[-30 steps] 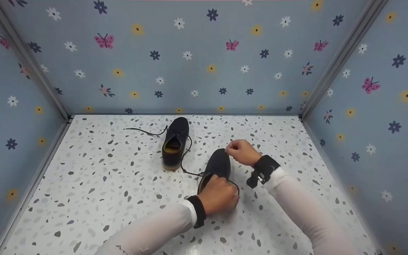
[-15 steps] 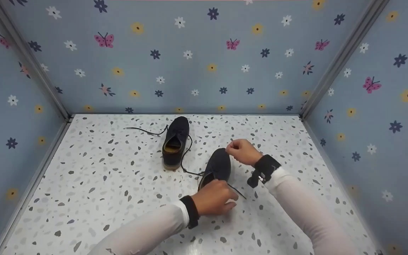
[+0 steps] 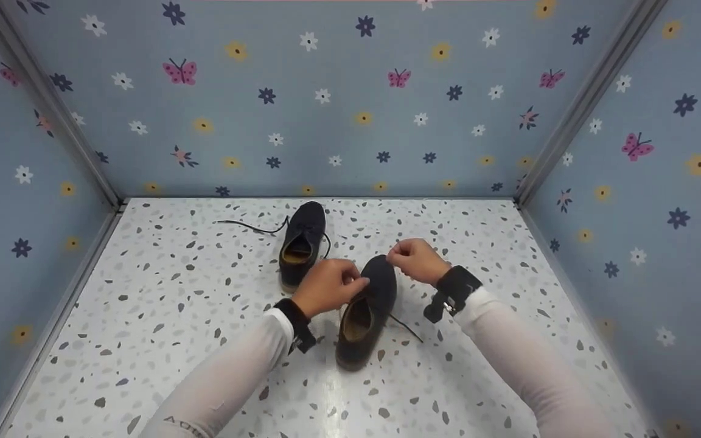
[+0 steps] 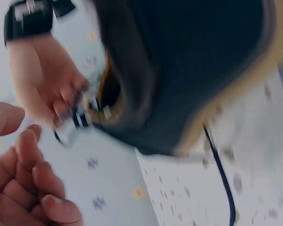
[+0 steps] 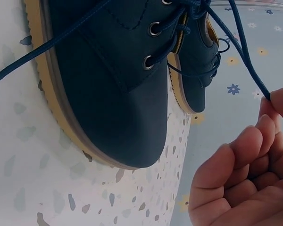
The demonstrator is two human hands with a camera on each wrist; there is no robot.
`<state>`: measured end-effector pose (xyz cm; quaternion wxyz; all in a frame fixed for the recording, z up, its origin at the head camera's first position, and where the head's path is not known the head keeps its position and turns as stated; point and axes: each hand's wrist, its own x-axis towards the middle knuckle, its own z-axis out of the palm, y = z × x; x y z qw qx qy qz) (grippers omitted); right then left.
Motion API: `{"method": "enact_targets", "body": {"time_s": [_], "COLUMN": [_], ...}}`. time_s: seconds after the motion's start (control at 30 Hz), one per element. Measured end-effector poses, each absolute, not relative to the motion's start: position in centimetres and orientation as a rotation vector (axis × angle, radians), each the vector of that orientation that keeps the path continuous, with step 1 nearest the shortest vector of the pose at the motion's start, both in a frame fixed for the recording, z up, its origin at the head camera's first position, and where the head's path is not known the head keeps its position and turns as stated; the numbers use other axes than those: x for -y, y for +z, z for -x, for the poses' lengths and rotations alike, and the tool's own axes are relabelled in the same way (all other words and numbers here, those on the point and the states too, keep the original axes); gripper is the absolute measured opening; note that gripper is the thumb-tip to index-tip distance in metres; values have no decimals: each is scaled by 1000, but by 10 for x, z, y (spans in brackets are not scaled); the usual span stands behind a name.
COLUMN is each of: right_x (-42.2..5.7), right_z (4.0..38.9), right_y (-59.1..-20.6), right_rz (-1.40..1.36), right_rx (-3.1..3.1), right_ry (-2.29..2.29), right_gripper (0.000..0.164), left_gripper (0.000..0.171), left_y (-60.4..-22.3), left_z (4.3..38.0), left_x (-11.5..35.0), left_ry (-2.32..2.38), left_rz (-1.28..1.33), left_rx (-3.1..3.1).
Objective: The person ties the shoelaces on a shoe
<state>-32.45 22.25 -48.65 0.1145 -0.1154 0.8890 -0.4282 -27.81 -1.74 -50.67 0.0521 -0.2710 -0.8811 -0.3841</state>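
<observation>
The right hand (image 3: 418,261) pinches a dark blue shoelace (image 5: 247,59) between thumb and fingertips, its two strands running from the lacing of the near shoe (image 3: 380,295). That shoe stands upright on the speckled tabletop (image 3: 204,340), between the two hands, toe pointing away from the person, with a loose lace end (image 3: 408,328) lying out to its right. The left hand (image 3: 326,286) has nothing in its grasp: its fingers are loosely bent, thumb apart from them, beside the near shoe's lacing; whether it touches the shoe cannot be told. Behind that hand, the far shoe (image 3: 306,228) stands upright, one lace (image 3: 253,228) trailing left. A flowered wall (image 3: 326,73) rises beyond
</observation>
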Motion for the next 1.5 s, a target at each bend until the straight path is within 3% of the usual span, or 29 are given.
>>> {"method": "enact_targets", "body": {"time_s": [0.27,0.47,0.67,0.83,1.03,1.27,1.5], "right_x": [-213,-210,-210,-211,-216,-207,-205], "right_z": [323,324,324,323,317,287,283], "right_y": [-479,-478,-478,-477,-481,-477,-526], "right_rz": [345,389,413,392,379,569,749], "right_rx": [-2610,-2596,-2571,-2534,-2477,-2526,-2587], "right_ry": [-1296,-1360,-1389,-1425,-1517,-1384,-1250], "right_gripper": [31,26,35,33,32,20,28], "left_gripper": [35,23,16,12,14,19,20], "left_y": [-506,-505,-506,-509,-514,-521,-526], "left_z": [303,307,307,305,305,305,306], "left_x": [13,3,1,4,8,17,24], "left_ry": [-1282,-1175,-1281,-1434,-1575,-1717,-1744], "left_rz": [790,808,785,766,774,726,703], "left_rx": [2841,2861,2875,2864,2787,2772,2814]}}
